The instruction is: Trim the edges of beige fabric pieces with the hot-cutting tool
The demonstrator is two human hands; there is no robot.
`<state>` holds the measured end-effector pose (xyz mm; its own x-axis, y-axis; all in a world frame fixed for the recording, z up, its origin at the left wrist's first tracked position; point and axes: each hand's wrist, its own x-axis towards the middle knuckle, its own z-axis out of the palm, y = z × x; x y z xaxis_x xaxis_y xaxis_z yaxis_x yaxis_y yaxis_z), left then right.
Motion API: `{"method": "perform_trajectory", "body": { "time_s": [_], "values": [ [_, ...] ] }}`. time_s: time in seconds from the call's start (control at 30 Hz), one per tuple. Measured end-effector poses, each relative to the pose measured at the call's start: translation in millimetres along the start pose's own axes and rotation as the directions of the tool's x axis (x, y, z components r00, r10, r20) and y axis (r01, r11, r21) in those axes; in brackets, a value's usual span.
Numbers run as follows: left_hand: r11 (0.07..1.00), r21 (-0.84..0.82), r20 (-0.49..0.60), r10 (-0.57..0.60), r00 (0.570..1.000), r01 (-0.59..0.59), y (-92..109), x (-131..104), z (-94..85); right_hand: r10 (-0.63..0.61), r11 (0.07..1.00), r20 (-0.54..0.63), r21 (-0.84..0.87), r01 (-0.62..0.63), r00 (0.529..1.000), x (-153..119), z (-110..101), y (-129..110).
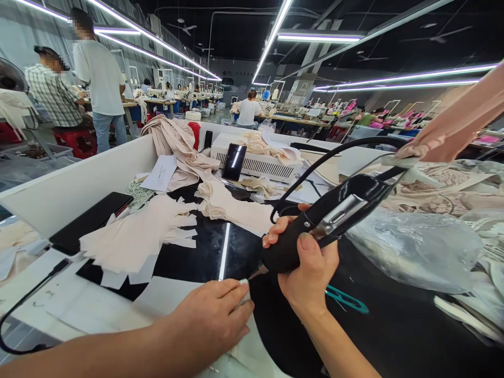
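Observation:
My right hand (311,262) is wrapped around a black corded hand tool (289,247) with a silver lever on its side. The tool slants down to the left, and its narrow metal tip (258,271) is close to the fingertips of my left hand (212,315). Those fingers are pressed together around a small pale piece (244,282), mostly hidden by them. Below and beside my left hand lies a white sheet (173,289) on the glossy black work surface (205,257). Stacks of cut beige fabric (129,231) and more beige pieces (236,207) lie farther back.
Behind the fabric are a phone (234,161) and a white vented box (262,163). A clear plastic bag (413,249) and a teal tool (346,300) lie right. Pink fabric (452,126) hangs by the black cable (334,152). Low white walls border the table; people are beyond.

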<state>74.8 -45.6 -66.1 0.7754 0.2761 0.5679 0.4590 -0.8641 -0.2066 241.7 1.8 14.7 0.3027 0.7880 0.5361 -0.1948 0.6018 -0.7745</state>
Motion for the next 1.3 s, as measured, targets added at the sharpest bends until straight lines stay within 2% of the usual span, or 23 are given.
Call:
{"method": "perform_trajectory", "body": {
  "time_s": [0.1, 0.2, 0.43, 0.6, 0.77, 1.03, 1.3],
  "values": [
    [1.000, 0.006, 0.007, -0.005, 1.000, 0.005, 0.2, -0.9, 1.9, 0.001, 1.000, -0.033, 0.021, -0.001, 0.999, 1.6, 0.4, -1.4],
    [1.000, 0.010, -0.043, -0.028, 0.999, 0.028, 0.2, -0.7, 2.6, 0.012, 0.999, -0.063, 0.050, -0.009, 0.998, 1.6, 1.5, -2.4],
    [0.999, 0.032, -0.094, -0.016, 0.995, 0.019, 0.9, 1.8, 0.5, -0.014, 0.999, 0.011, 0.030, 0.014, 1.000, -2.6, 3.0, 0.1],
    [0.998, 0.061, -0.032, 0.009, 0.999, -0.007, 0.7, 1.5, 1.2, -0.011, 0.998, -0.009, 0.069, 0.011, 1.000, -2.0, 2.5, 0.3],
    [0.999, 0.041, -0.050, -0.020, 0.999, 0.022, 1.1, -1.3, 3.0, -0.019, 0.997, 0.010, 0.077, 0.018, 1.000, -3.4, 2.4, 0.7],
    [0.999, 0.029, -0.012, -0.027, 1.000, 0.028, 2.9, -6.5, 12.6, -0.029, 0.997, -0.008, 0.066, 0.029, 1.000, -3.0, 4.5, 1.0],
    [1.000, 0.017, 0.019, -0.027, 0.999, 0.027, 1.4, 0.7, 1.5, -0.019, 0.998, -0.020, 0.064, 0.020, 1.000, -5.2, 7.5, 2.7]
  ]
}}
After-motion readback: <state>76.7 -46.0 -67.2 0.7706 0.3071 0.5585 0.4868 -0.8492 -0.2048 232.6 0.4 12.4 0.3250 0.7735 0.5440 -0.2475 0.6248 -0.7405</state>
